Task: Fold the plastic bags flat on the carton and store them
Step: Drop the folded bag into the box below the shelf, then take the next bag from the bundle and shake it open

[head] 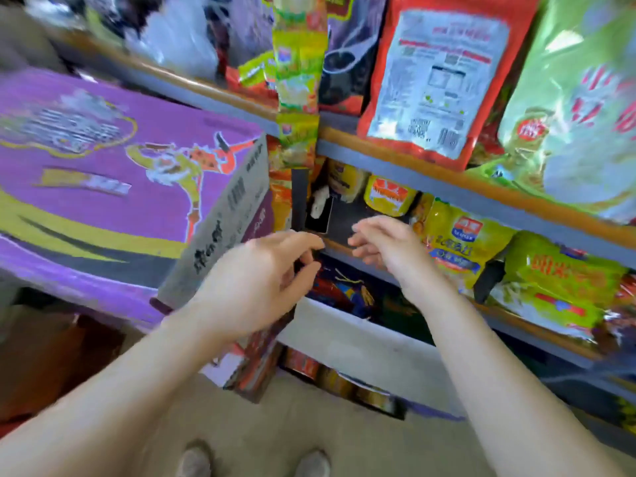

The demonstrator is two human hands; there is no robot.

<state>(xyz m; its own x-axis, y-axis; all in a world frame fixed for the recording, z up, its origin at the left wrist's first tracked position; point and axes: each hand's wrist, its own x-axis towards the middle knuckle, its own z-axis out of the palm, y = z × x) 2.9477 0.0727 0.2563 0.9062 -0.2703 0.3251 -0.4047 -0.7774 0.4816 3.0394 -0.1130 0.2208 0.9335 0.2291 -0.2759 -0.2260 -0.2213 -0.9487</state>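
Note:
A big purple carton (103,173) lies at the left, its grey end flap (227,215) facing the shelves. In a dark gap between carton and shelf post, a small white crumpled piece (321,200) that looks like plastic sits in a black holder (318,222). My left hand (261,280) hovers just below that gap, thumb and fingers loosely curled with nothing visible between them. My right hand (385,246) hangs beside it at the shelf edge, fingers relaxed and empty. The picture is motion-blurred.
Wooden-edged shelves (447,173) at the right carry yellow, green and red food packets (461,235). A strip of yellow sachets (299,80) hangs down the post. Boxes (258,366) stand on the floor below, and my shoes (254,461) show at the bottom.

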